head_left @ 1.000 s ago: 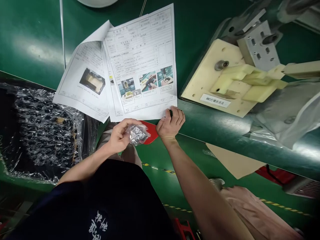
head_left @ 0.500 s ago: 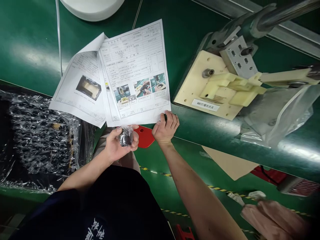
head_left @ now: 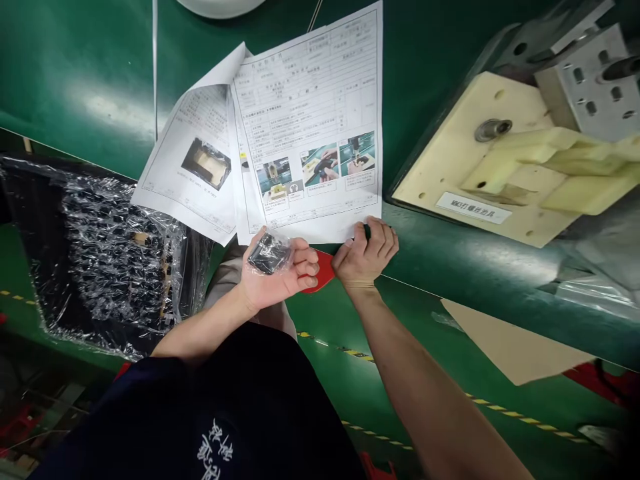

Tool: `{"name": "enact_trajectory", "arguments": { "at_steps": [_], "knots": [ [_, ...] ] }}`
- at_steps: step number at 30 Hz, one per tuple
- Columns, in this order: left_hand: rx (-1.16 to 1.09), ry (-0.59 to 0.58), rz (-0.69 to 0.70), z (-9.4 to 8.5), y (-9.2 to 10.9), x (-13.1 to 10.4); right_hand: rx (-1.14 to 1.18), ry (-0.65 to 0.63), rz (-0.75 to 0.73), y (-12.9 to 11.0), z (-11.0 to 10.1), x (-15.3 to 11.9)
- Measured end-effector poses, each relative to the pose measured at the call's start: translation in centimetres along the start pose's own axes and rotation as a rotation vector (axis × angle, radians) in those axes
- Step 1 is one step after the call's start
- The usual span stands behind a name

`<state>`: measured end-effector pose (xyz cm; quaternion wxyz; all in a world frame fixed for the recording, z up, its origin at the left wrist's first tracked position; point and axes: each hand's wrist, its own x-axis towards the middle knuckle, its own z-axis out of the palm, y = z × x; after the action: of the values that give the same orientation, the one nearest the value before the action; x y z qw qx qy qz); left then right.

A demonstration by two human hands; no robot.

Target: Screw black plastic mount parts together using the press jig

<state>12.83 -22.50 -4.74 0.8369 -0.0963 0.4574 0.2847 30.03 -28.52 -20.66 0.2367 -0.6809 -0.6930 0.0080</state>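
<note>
Papers [head_left: 310,113] lie on the green worktop [head_left: 90,73], and just below them I see the left hand [head_left: 275,285] with a black part [head_left: 269,255] in clear wrap. The part sits on the palm, close to the thumb. Its long way is hard to tell, since the wrap is shiny and bunched up. The left palm is turned up, and the fingers reach out to the right, spread a little and not curled around the part.

The right hand [head_left: 367,259] is off to the right of the part and apart from it. Its back is up and its fingers are bent at the low right corner of the papers. I cannot tell if they pinch anything.

A cream block [head_left: 480,160] stands on the worktop farther right, past the right hand and nearer to it. On the left, beside the left arm, a black bin [head_left: 50,280] holds many wrapped parts [head_left: 115,267]. Something red [head_left: 323,272] shows between the hands.
</note>
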Motion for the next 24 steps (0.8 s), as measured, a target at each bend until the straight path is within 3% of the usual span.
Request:
{"name": "enact_trajectory", "arguments": {
  "at_steps": [4,10,16,24],
  "knots": [
    [-0.001,0.0,-0.005,-0.35,-0.09,0.12,0.015,-0.029,0.025,-0.02,-0.02,-0.03],
    [0.003,-0.012,-0.023,-0.37,-0.06,0.14,0.023,0.052,0.023,-0.33,0.1,0.15],
    [0.006,0.002,-0.025,-0.37,0.02,0.12,0.001,-0.019,0.072,-0.35,0.14,-0.03],
    [-0.054,0.007,-0.022,-0.24,0.11,-0.09,-0.036,0.049,-0.03,-0.37,-0.39,0.47]
  ]
}}
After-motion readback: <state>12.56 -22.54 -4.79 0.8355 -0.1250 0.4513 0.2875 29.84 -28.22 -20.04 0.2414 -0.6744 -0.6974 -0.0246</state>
